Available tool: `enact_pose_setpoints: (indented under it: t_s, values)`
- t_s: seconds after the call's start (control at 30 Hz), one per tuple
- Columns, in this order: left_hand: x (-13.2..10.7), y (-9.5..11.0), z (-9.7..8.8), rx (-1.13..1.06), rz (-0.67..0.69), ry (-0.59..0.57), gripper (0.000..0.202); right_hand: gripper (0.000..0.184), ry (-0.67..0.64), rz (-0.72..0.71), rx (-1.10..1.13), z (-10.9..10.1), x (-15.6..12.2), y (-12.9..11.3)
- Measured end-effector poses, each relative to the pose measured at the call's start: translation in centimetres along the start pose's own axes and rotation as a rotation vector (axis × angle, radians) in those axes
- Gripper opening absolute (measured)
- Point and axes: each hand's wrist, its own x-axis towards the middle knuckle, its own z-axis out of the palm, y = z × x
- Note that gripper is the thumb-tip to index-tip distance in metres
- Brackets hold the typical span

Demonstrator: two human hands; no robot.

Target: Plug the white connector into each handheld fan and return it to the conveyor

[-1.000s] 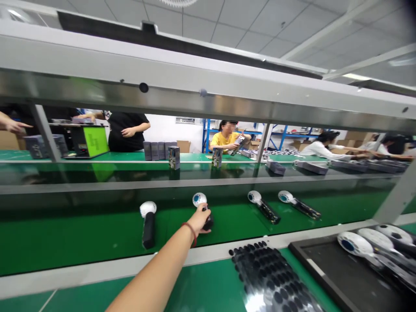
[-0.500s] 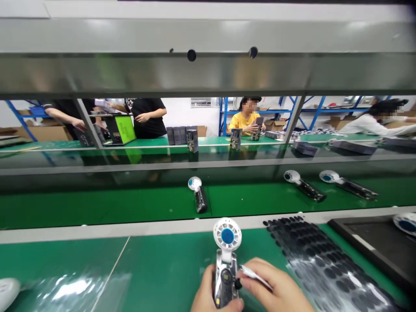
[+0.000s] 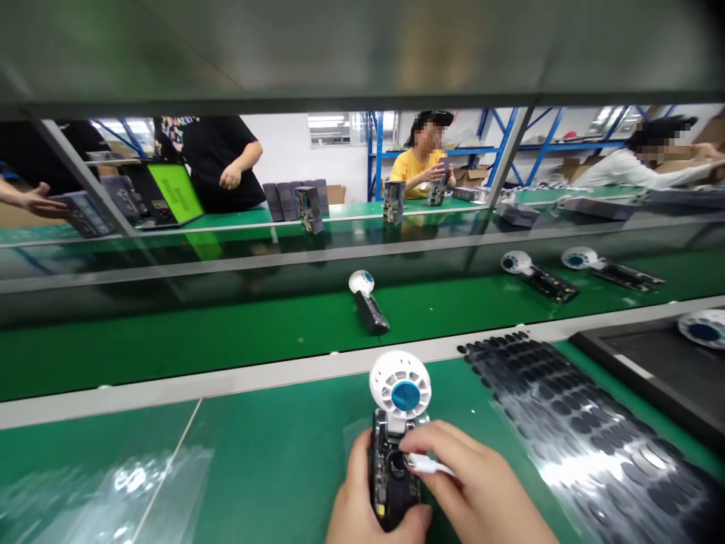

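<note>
Two bare hands work a single handheld fan [image 3: 395, 438] at the bottom centre of the frame, held just above the green bench mat [image 3: 272, 461]. The left hand [image 3: 362, 506] is wrapped round the dark, open handle from the left and below, thumb pressed across its base. The right hand [image 3: 470, 483] comes in from the right, thumb and forefinger pinched on a small white part [image 3: 424, 463] set against a round dark fitting on the handle. The fan's white round head with its blue hub points away from the person toward the conveyor belt [image 3: 226, 340]. Judged by appearance, the unit is light, rigid plastic; the handle's cover is off and its internals appear exposed, so it is likely fragile there, and the grilled head looks thin. The sides of the handle look the soundest place to hold, clear of the exposed parts and the head. Just right of the hands lies a glossy sheet of black round pads [image 3: 566, 423], and beyond it a dark tray [image 3: 640, 363]. Three more fans lie on the belt at centre [image 3: 368, 301] and upper right. Other people stand or sit at the far bench in the upper part of the frame.
</note>
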Motion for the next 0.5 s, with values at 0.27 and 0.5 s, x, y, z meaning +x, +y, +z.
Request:
enact_pose_setpoints:
  t_s: [0.27,0.5]
  values:
    - [0.05,-0.35,0.14,0.008,-0.017,-0.042,0.068,0.037,-0.074,-0.027,0.005,-0.05,0.09,0.03]
    - [0.01,-0.32,0.30,0.016,-0.007,-0.036,0.066,0.038,-0.093,-0.015,-0.043,-0.12,-0.16,-0.12]
